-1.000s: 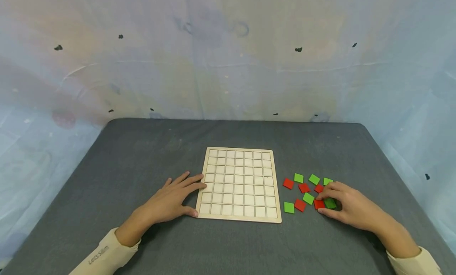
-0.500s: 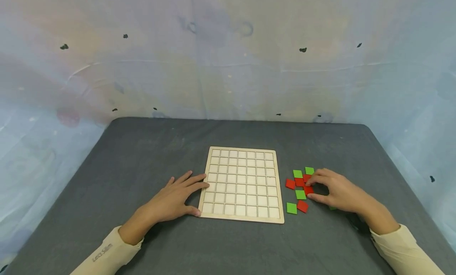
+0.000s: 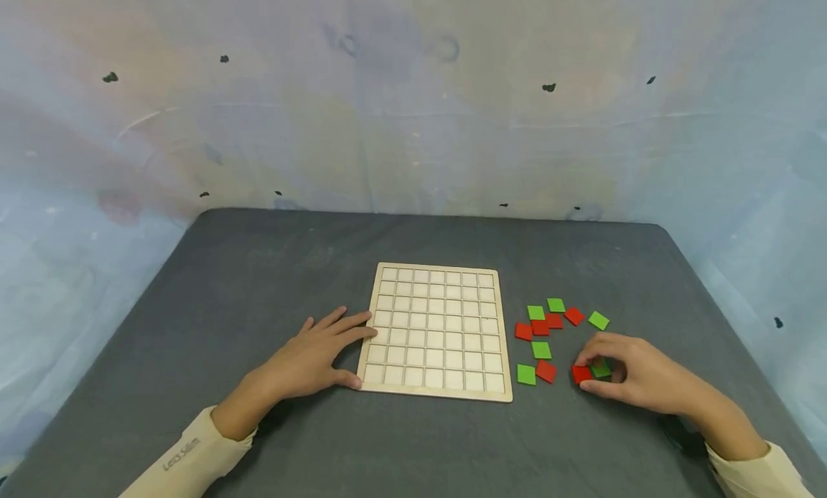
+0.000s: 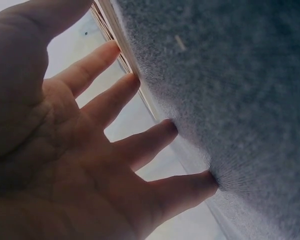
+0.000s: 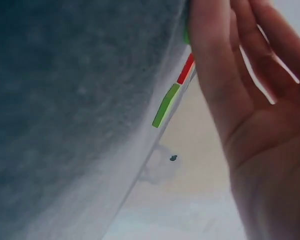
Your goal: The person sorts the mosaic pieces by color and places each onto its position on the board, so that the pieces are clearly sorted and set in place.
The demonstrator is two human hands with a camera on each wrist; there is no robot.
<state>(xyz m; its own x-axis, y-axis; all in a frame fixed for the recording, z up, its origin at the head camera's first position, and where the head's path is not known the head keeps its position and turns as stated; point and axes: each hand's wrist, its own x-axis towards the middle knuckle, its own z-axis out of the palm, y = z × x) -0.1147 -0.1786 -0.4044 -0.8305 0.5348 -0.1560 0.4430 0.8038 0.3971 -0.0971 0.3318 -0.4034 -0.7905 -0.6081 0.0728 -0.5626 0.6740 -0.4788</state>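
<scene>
A pale wooden grid board (image 3: pixel 446 394) lies in the middle of the table in the head view. My left hand (image 3: pixel 304 365) is spread at its left side, fingertips and thumb touching the border. To the right of the board, my right hand (image 3: pixel 639 379) pinches a red square tile (image 3: pixel 581 374) between thumb and fingers, low at the table. A green tile (image 3: pixel 599 367) lies beneath the curve of that hand, partly hidden. In the right wrist view, the right hand's fingertips are cut off at the top, with another green tile (image 5: pixel 165 106) beyond.
Several loose red and green tiles lie between the board and my right hand, among them a green tile (image 3: pixel 526 374) by the board's lower right corner. The dark grey table (image 3: pixel 413 451) meets a pale patterned curtain (image 3: pixel 413 103) behind.
My right hand moved left among the tiles, then back right and nearer, apparently bringing a red tile. Several tiles shifted up and left. My left hand keeps its place at the board.
</scene>
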